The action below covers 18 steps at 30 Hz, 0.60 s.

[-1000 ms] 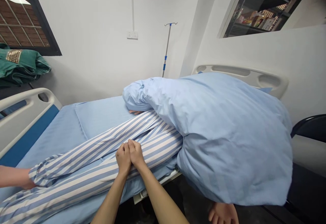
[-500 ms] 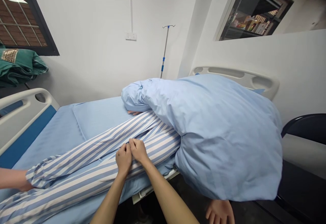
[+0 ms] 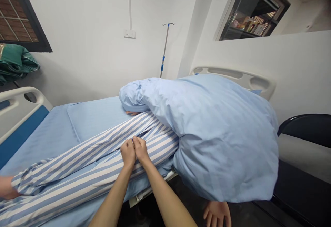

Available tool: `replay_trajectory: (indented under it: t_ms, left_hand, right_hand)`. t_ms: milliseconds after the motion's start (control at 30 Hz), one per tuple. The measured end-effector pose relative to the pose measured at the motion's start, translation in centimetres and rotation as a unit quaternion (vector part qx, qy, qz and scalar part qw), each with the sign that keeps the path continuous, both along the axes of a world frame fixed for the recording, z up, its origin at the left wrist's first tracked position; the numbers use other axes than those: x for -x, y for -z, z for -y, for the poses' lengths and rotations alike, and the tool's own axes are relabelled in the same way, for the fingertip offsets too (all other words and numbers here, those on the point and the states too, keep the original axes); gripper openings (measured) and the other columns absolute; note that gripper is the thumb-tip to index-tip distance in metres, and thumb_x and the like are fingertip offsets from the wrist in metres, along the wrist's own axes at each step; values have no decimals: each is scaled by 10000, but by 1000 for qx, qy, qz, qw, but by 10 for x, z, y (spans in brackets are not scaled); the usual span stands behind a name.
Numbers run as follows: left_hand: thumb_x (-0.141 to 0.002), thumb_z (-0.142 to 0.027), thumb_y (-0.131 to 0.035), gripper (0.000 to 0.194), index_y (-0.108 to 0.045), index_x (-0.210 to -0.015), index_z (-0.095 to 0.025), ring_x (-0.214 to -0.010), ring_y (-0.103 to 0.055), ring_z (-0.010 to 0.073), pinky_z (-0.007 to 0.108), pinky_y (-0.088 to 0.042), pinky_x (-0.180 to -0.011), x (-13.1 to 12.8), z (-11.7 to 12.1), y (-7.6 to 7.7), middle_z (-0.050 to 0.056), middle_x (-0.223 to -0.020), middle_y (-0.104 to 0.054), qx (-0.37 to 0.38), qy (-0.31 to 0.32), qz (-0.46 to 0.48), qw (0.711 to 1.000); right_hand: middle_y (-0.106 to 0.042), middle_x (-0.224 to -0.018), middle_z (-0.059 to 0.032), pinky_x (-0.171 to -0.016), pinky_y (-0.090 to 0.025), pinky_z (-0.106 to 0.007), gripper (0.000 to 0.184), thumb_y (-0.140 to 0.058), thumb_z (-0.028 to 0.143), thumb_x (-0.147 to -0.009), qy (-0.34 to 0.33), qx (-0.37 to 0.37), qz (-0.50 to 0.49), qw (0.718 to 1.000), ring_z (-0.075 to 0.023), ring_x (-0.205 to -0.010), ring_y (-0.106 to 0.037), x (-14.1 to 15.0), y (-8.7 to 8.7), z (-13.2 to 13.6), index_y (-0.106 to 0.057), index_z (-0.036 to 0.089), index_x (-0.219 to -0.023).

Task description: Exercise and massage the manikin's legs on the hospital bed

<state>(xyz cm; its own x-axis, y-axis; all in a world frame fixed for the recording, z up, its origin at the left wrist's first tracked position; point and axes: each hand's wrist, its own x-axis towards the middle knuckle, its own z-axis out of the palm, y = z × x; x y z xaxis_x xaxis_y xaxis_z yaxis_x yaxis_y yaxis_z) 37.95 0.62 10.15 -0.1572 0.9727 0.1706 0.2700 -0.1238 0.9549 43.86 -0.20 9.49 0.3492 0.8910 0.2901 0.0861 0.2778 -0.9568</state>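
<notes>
One camera, worn on the person's head, faces forward and down — close above the left hand (image 3: 128,153) and right hand (image 3: 141,150). Its view runs across the hospital bed (image 3: 43,141) to the white wall (image 3: 85,48) beyond.

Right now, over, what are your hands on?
Left hand, right hand together on striped pyjama fabric. Blue duvet alongside. Another person's hand at cuff.
</notes>
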Motion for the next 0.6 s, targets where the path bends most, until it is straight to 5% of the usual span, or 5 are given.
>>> replay_trajectory:
  t_ms: [200,433,600]
  left_hand:
    - [-825,-323,-343,327,-388,-530,-191,-536,-403,109,243,-247,-552,2,0,10,-11,-520,-481,-24,15,-107,994]
    - [-835,-318,-322,332,-398,-537,-194,-532,-406,117,247,-235,-556,1,2,11,0,-537,-509,-22,38,-168,985]
    - [-825,-323,-338,327,-413,-534,-192,-549,-422,118,247,-237,-564,-3,8,8,-1,-548,-526,-21,37,-187,981]
  right_hand:
    - [-364,-509,40,-480,-268,-215,371,-359,399,-843,25,10,43,999,-91,-506,-326,1,2,-1,-346,185,-540]
    - [-521,-525,-7,-514,-230,-245,393,-351,344,-860,60,52,312,947,-104,-510,-400,-20,-18,1,-469,178,-523]
    - [-511,-519,1,-525,-243,-234,411,-310,346,-883,67,40,311,947,-99,-505,-408,-29,-10,6,-468,180,-541]
